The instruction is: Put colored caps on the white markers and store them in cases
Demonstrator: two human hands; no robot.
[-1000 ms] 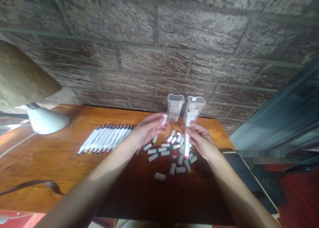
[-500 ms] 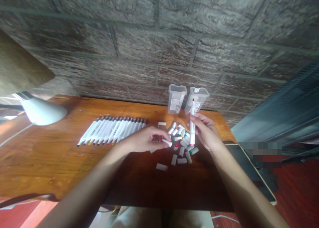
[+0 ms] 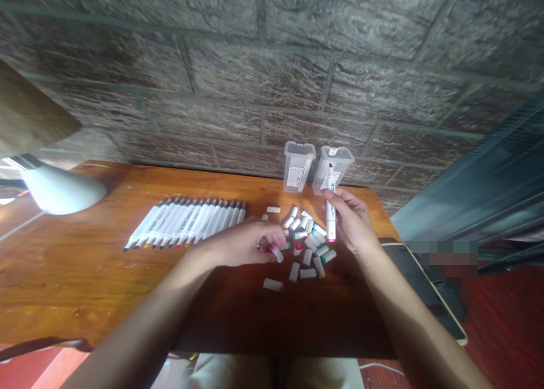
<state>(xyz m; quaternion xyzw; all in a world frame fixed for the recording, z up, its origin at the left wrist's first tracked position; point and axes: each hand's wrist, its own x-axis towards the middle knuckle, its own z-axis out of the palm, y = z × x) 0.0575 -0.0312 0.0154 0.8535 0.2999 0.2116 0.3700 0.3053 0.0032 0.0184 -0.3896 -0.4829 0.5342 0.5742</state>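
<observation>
My right hand [image 3: 352,216] is closed around a white marker [image 3: 331,210], which stands upright with its bare dark tip at the top and a pink-red band at the bottom. Between the fingertips of my left hand [image 3: 249,242] is a white marker cap [image 3: 277,253] with a pinkish end, tilted over the table. Loose caps [image 3: 308,273] with coloured ends lie scattered between and in front of my hands. One cap [image 3: 273,285] rests apart, nearer to me. Left of my left hand, several white markers [image 3: 187,222] lie side by side in a slanted row.
Two clear plastic boxes [image 3: 296,174] with labels stand against the stone wall [image 3: 221,89]. A lamp with a white base [image 3: 62,188] is at the left of the wooden table [image 3: 63,276]. A dark flat tablet-like object [image 3: 419,281] lies at the right edge.
The cap in my left hand has turned, its outer end now pointing down towards me. My right hand still holds the marker upright. The whole view has shifted slightly.
</observation>
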